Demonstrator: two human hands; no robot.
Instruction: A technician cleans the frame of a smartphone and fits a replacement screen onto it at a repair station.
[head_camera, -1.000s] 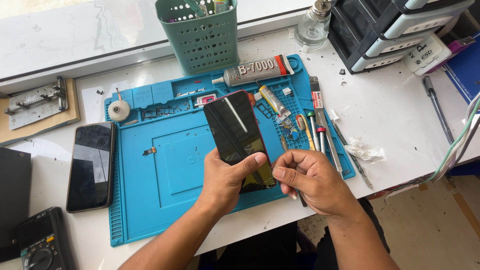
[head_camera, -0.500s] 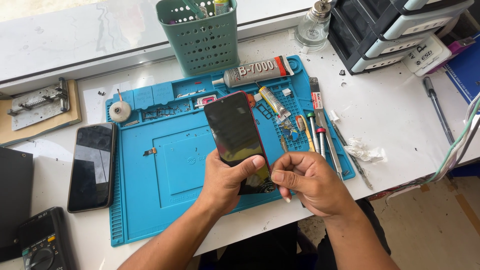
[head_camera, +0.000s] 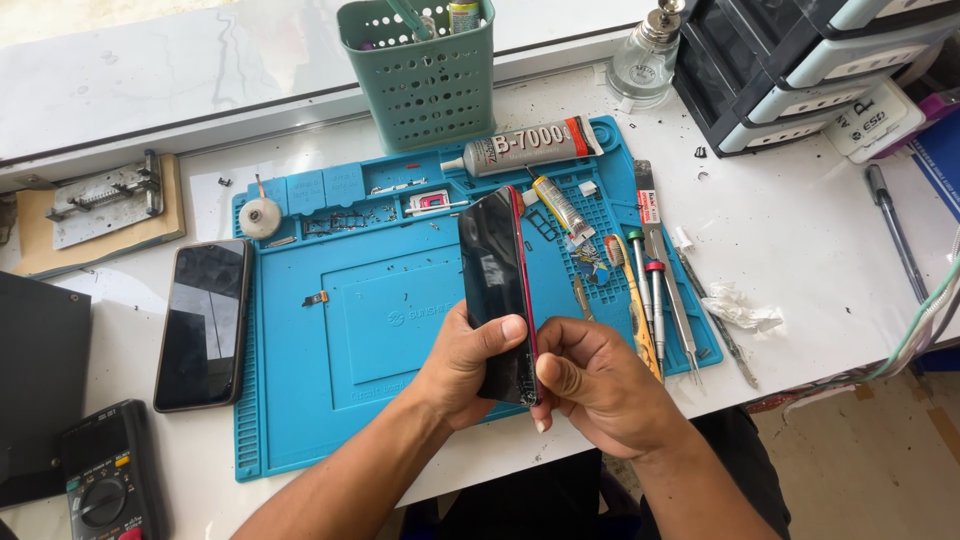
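I hold a black smartphone (head_camera: 493, 275) with a red frame and a cracked lower screen over the blue work mat (head_camera: 330, 400). It is tilted on edge, so its red side faces right. My left hand (head_camera: 470, 365) grips its lower part, thumb across the glass. My right hand (head_camera: 600, 385) is curled against the phone's lower right edge, thumb tip at the frame. Whether it pinches a small tool, I cannot tell.
A second black phone (head_camera: 203, 322) lies left of the mat. A grey glue tube (head_camera: 530, 147), tweezers and screwdrivers (head_camera: 655, 300) sit on the mat's right side. A teal tool basket (head_camera: 420, 70), glass bottle (head_camera: 645, 55), drawer unit (head_camera: 800, 60) and multimeter (head_camera: 105, 480) surround it.
The phone has turned from facing up flat to standing on its edge, showing the red side. My right hand has closed in against its lower right edge.
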